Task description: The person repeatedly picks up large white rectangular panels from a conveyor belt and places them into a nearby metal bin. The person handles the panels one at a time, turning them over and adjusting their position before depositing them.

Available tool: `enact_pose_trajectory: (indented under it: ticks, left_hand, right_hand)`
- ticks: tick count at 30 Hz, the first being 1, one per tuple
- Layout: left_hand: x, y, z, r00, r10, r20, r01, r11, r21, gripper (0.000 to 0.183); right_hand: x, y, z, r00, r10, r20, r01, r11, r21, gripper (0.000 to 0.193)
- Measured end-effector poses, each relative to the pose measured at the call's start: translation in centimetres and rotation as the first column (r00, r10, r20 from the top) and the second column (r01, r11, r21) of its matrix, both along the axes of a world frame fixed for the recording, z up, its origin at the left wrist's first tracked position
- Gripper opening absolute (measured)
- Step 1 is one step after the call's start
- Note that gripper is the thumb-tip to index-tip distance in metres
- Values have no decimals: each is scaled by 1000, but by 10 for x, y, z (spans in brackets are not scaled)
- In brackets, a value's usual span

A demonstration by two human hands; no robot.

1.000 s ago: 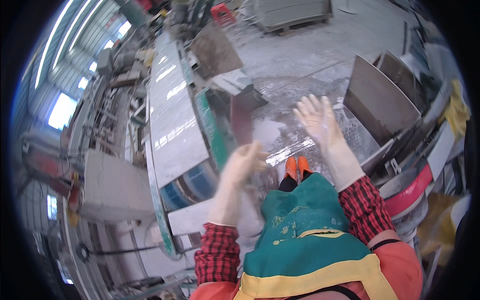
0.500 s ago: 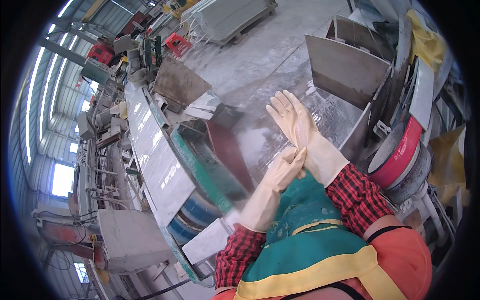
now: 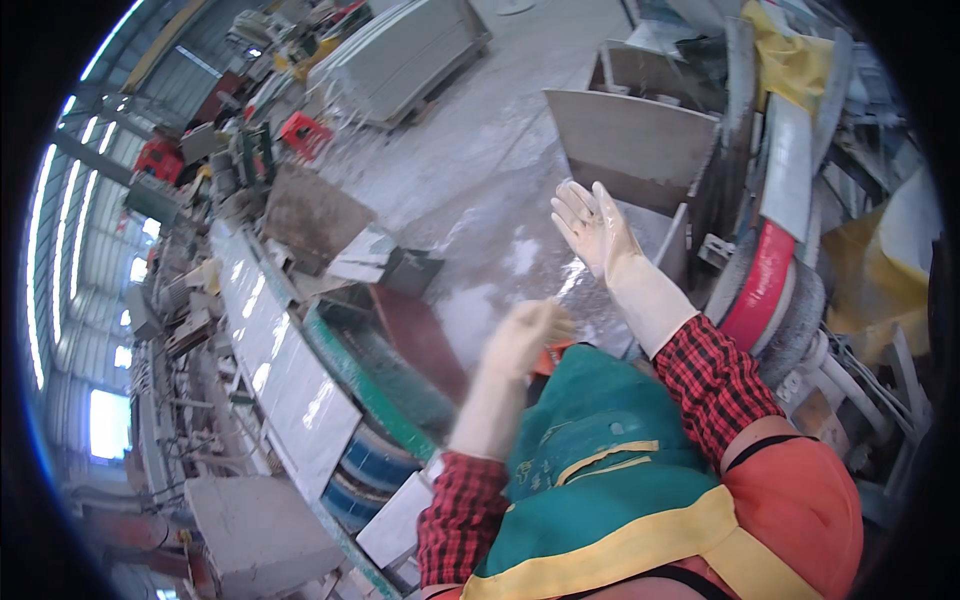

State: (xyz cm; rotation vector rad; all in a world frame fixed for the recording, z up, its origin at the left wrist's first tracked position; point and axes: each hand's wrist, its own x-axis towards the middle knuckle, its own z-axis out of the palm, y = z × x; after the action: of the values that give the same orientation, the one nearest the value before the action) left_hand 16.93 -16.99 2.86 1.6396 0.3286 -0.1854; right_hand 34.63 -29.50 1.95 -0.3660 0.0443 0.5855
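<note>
- Over the wet floor (image 3: 480, 235), your right hand (image 3: 597, 225) is raised with its palm showing and its fingers straight; nothing shows in it.
- Nearer and to the left, your left hand (image 3: 530, 335) is apart from the right, in front of your green apron (image 3: 590, 420). Its fingers look bent, but they are blurred, so you cannot tell whether they pinch anything.
- Both pale gloves (image 3: 648, 300) are on your hands, their cuffs reaching your red-and-black checked sleeves (image 3: 715, 380).
- Beneath and beyond your hands the floor is grey, with whitish patches and a bright wet gleam.
- Along your left runs a long bench (image 3: 280, 340) with a glossy, pale top that throws back the light; a green rail (image 3: 365, 380) edges it and a blue drum (image 3: 375, 465) sits at its near end.
- Far off, a stack of pale slabs (image 3: 395, 60) stands on the floor, a red stool (image 3: 305, 135) to its left.
- To the right stand a brown panel (image 3: 630, 145) and, nearer, a round thing with a red band (image 3: 760, 290).
- At far left, a bright window (image 3: 110, 425) and strip lights break the ribbed wall.
</note>
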Motion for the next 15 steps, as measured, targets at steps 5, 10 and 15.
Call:
enact_pose_trajectory:
  ticks: [5,10,15]
  left_hand:
    - [-57,113,-20,899,212,384,-425,634,646,33]
    - [-162,211,-49,900,358,248,-352,262,899,51]
    - [-178,198,-70,892,450,47,-117,130,984,64]
  right_hand:
    - [32,-95,15,1000,10,-4,-10,986,164,73]
    - [26,-154,31,995,-29,92,20,995,93,80]
    - [12,-178,40,991,-95,91,100,994,-50,72]
